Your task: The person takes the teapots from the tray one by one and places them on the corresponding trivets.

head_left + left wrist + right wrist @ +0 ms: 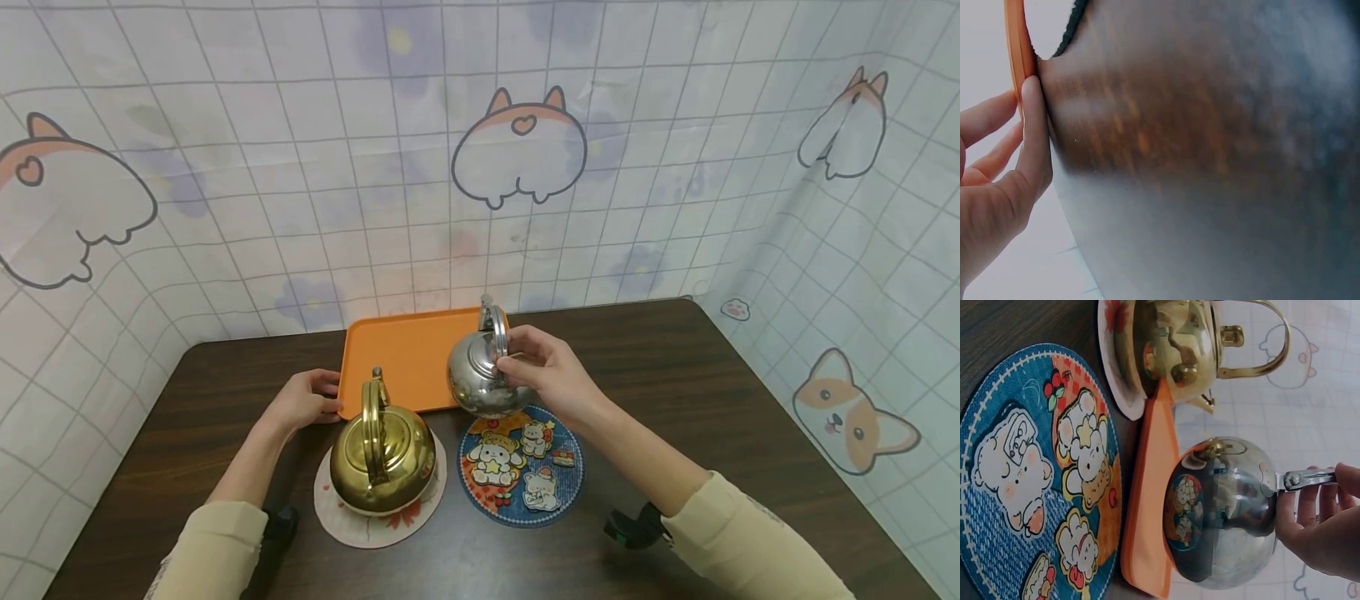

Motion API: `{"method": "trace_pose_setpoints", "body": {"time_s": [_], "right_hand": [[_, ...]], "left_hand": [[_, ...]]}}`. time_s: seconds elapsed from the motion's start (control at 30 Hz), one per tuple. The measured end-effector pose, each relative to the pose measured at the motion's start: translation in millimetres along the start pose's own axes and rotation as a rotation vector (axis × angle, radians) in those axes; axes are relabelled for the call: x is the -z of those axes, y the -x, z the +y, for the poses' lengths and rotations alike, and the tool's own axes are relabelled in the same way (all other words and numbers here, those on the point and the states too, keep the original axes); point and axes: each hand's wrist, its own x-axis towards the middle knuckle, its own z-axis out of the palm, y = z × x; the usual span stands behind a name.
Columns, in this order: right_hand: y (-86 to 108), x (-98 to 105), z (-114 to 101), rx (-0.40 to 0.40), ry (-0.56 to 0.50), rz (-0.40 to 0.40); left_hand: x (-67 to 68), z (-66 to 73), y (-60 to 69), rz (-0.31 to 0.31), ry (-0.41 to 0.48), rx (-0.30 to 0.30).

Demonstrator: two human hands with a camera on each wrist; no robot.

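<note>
My right hand (551, 371) grips the upright handle of a silver kettle (480, 383). In the head view this kettle overlaps the right front corner of an orange tray (401, 358); whether its base touches the tray I cannot tell. The handle (1310, 479) and round polished body show up close in the right wrist view. At the tray's left edge, my left hand (307, 400) pinches the rim (1015, 37), thumb on one side and fingers on the other. A gold kettle (382, 467) with a raised handle stands on a pale round mat (408, 521), just right of my left hand.
In front of the silver kettle lies a round blue mat (521, 512) with cartoon animals. Everything rests on a dark wooden table (637, 350). A tiled-pattern curtain (337, 167) with dog drawings hangs behind and along both sides.
</note>
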Motion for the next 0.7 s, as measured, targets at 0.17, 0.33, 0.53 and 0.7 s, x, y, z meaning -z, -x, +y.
{"method": "trace_pose_setpoints", "body": {"time_s": [0.17, 0.33, 0.53, 0.7], "right_hand": [[5.2, 3, -2, -0.002, 0.003, 0.01], [11.0, 8, -1, -0.005, 0.001, 0.015], [17.6, 11, -1, -0.003, 0.0, 0.014], [22.4, 12, 0, -0.013, 0.018, 0.012]], "left_hand": [[0.7, 1.8, 1.4, -0.004, 0.001, -0.009], [0.8, 2.4, 1.5, -0.004, 0.005, -0.011], [0.6, 3.9, 2.2, -0.004, 0.001, -0.01], [1.0, 4.0, 2.0, -0.004, -0.004, -0.003]]}}
